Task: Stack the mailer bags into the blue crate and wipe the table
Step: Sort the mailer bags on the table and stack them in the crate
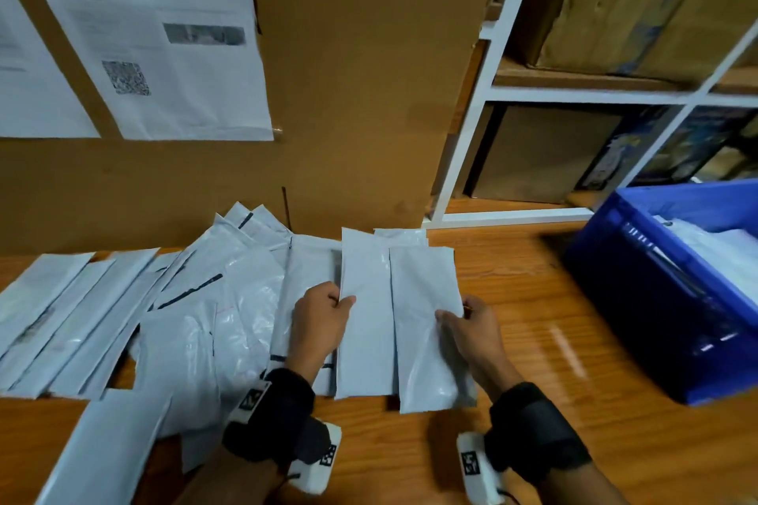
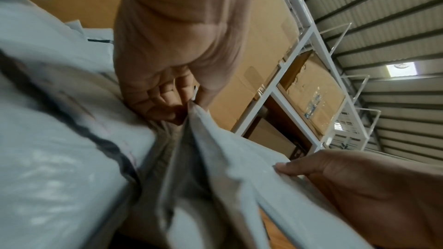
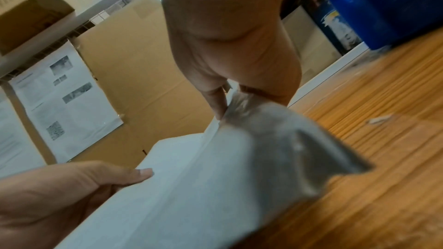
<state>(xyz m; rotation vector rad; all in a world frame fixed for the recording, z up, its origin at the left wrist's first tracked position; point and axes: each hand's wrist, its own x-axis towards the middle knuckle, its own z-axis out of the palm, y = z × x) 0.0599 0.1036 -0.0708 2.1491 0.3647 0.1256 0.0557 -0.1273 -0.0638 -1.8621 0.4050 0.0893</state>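
Observation:
A small stack of pale grey mailer bags [image 1: 393, 320] is held between both hands above the wooden table [image 1: 533, 291]. My left hand [image 1: 324, 320] pinches its left edge, thumb on top; the left wrist view shows that left hand [image 2: 172, 90] with fingers under the bags [image 2: 215, 158]. My right hand [image 1: 467, 324] pinches the right edge; the right wrist view shows that right hand [image 3: 230, 90] gripping the bags [image 3: 191, 177]. Many more mailer bags [image 1: 164, 320] lie spread over the table's left half. The blue crate [image 1: 672, 299] stands at the right with white bags inside.
A large cardboard sheet [image 1: 348, 94] with printed papers [image 1: 164, 45] taped on it stands behind the table. A white metal shelf [image 1: 492, 94] holding boxes is at the back right. Bare wood lies between the held stack and the crate, with a small scrap [image 3: 379, 119] on it.

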